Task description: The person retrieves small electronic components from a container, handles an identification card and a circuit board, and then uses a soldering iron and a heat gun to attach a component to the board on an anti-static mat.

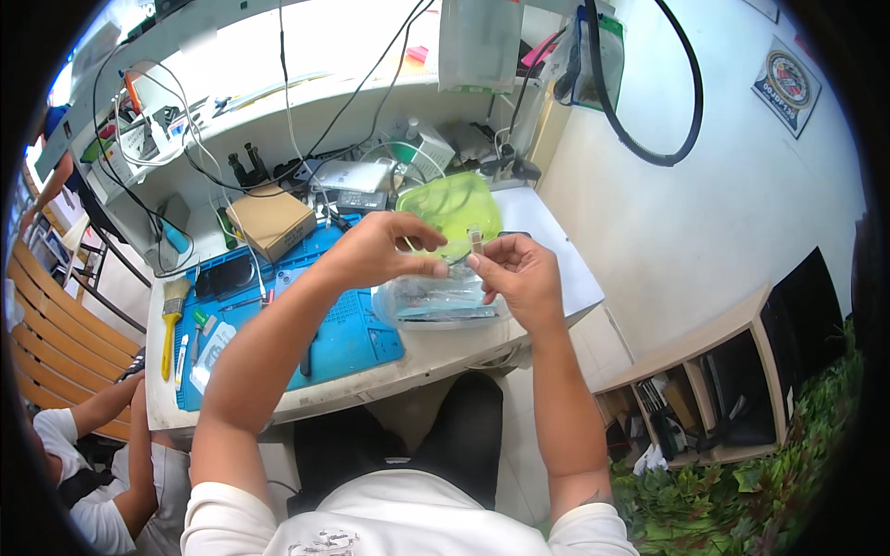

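My right hand [519, 273] pinches a small pale, translucent piece [476, 241] with a thin dark strip at its lower end. My left hand [389, 248] is curled just left of it, thumb tip at the dark strip; exactly what it grips is too small to make out. Both hands are over a clear plastic container [436, 310] with flat packets inside, whose translucent green lid [452, 193] stands behind them. A blue repair mat [357, 338] lies to the left, under the container's edge or beside it.
On the bench are a cardboard box [269, 222], phone [224, 276], yellow brush [171, 329], tools and tangled cables. A shelf runs along the back. A seated person [93, 473] is at lower left, a wooden cabinet [695, 380] at right, a black hose [667, 148] overhead.
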Demonstrator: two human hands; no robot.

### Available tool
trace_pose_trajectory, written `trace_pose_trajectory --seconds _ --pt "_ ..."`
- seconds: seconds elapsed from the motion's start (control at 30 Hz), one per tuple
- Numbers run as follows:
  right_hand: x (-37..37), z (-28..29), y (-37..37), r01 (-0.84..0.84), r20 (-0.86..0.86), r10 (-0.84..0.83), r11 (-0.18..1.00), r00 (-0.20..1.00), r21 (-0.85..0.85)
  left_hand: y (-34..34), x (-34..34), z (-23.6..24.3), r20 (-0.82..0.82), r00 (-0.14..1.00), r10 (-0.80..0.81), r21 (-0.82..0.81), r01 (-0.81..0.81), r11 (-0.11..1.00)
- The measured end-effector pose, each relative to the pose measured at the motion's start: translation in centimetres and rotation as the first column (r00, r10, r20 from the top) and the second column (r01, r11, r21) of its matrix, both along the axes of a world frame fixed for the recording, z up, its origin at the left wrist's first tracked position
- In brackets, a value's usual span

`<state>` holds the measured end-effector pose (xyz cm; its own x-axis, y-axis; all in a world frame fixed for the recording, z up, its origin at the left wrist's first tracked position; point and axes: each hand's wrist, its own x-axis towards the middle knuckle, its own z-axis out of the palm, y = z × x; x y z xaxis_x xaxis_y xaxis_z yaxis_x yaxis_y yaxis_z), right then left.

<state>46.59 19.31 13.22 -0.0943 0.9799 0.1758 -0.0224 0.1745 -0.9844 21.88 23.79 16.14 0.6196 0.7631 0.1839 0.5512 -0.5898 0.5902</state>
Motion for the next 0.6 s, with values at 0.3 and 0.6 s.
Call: trace_pose_trajectory --seconds 0.3,0.6 --pt "-4.0 -1.7 2.3 0.059 0.177 -0.092 0.981 0.980 0.182 0.0 0.6 -3.7 0.575 0.764 0.292 -0.177 -0.233 0.956" --pt "-4.2 1.7 1.8 -0.065 0.305 -0.068 0.911 0.950 0.407 -2.3 -0.5 -2.6 0.427 0.890 0.159 0.099 -0.221 0.970"
